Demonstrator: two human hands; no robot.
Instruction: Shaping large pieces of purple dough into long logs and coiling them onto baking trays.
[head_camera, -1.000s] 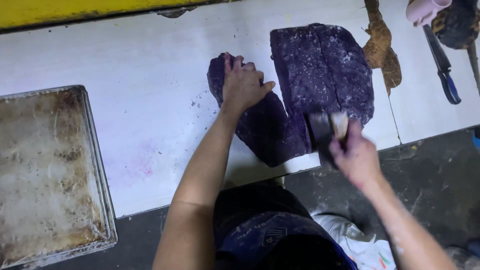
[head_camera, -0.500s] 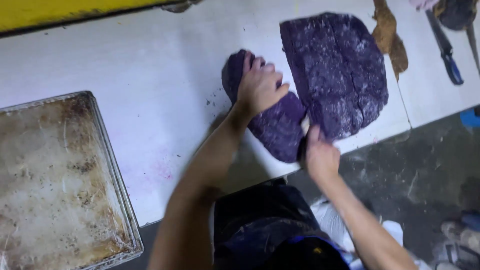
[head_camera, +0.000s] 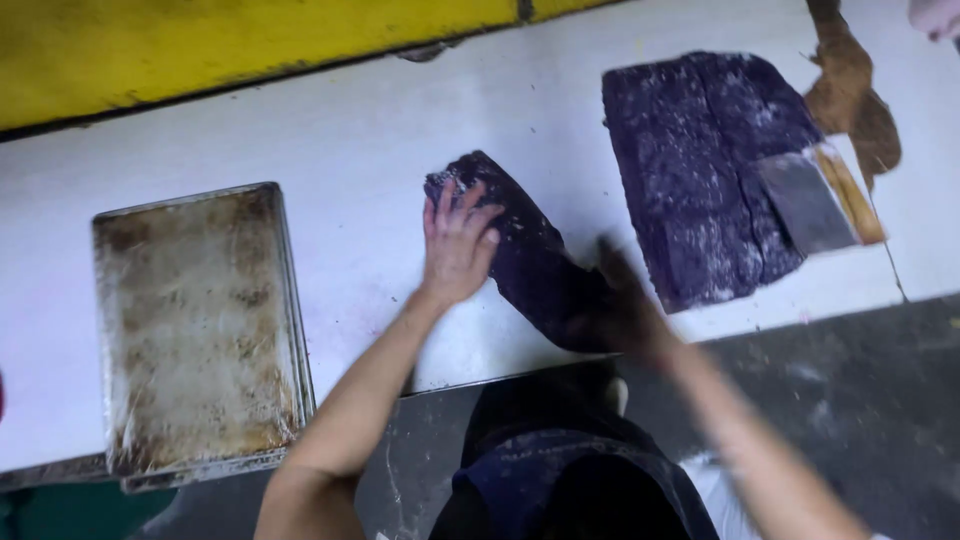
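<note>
Dough strip (head_camera: 530, 262), dark purple, lying on the white bench (head_camera: 330, 150) with its long axis running from upper left to lower right; left hand (head_camera: 456, 243) flat and open on the upper end, right hand (head_camera: 625, 305) blurred at the lower end, grip cannot be told.

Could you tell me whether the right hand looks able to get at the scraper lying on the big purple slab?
Probably yes: the scraper lies uncovered on the slab, beside the right hand.
</note>
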